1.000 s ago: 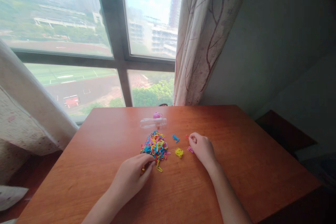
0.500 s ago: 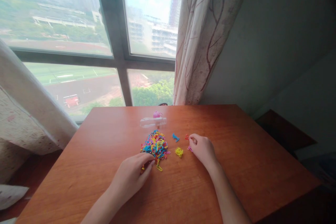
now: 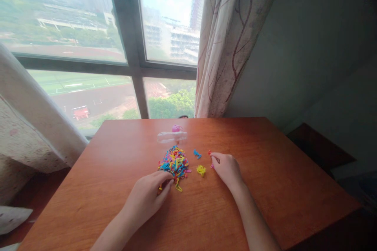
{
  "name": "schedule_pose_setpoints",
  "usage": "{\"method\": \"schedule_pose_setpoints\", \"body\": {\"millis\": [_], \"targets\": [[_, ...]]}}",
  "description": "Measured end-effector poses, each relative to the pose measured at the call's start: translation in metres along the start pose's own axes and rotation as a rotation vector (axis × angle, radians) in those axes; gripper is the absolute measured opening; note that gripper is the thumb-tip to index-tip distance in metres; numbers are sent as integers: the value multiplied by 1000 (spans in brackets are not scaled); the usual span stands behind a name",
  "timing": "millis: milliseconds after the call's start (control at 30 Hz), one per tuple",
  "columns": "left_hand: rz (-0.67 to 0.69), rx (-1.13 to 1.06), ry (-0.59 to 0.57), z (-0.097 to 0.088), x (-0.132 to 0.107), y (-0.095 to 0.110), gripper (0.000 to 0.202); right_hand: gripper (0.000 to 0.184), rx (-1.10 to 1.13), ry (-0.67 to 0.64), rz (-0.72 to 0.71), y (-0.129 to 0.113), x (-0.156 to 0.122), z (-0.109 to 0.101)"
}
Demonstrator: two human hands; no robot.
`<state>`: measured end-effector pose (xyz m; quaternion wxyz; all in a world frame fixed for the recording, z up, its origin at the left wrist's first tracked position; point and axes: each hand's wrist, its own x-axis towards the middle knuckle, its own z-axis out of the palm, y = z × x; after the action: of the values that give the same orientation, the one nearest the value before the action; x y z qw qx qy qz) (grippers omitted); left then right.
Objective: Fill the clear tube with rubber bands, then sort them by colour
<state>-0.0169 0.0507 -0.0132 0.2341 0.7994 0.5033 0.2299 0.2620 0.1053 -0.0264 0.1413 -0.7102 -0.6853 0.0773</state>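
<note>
A mixed heap of small coloured plastic clips [image 3: 175, 160], looped like safety pins, lies on the wooden table [image 3: 235, 137]. My left hand [image 3: 150, 190] rests at the heap's near left edge, thumb and fingertips brought together; whatever they pinch is hidden. To the right of the heap my right hand [image 3: 228, 166] is closed, its fingertips at a small red-orange group of clips [image 3: 209, 151]. I cannot see what lies between those fingers. Pink clips [image 3: 212, 166] show just under this hand. A yellow cluster [image 3: 201, 170] and a blue cluster [image 3: 197, 153] sit between heap and right hand.
Behind the heap lies a clear plastic container [image 3: 169, 137], with a pink round object [image 3: 176, 128] beyond it. The table's far edge meets a window [image 3: 165, 98] between curtains [image 3: 218, 66]. A dark wall stands on the right.
My right hand has shifted slightly left, covering more of the pink clips and part of the red-orange ones. The left hand stays nearly still at the heap.
</note>
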Motion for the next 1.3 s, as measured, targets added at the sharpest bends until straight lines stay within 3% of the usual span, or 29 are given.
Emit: {"method": "schedule_pose_setpoints", "body": {"millis": [233,400,667,967,1300], "targets": [[-11,34,9,-6,0,-3,25,26,163,69,-101,-21,-15,-2],[-51,85,43,-6,-1,-8,20,22,277,-17,-217,-56,-42,6],[-138,195,97,-3,-2,-15,32,33,161,-118,-195,-94,-58,19],[-140,184,18,-2,-1,-11,24,14,381,-89,-296,-90,-60,25],[-57,107,-20,-2,-1,-6,21,15,390,-17,-194,-75,-61,28]]}}
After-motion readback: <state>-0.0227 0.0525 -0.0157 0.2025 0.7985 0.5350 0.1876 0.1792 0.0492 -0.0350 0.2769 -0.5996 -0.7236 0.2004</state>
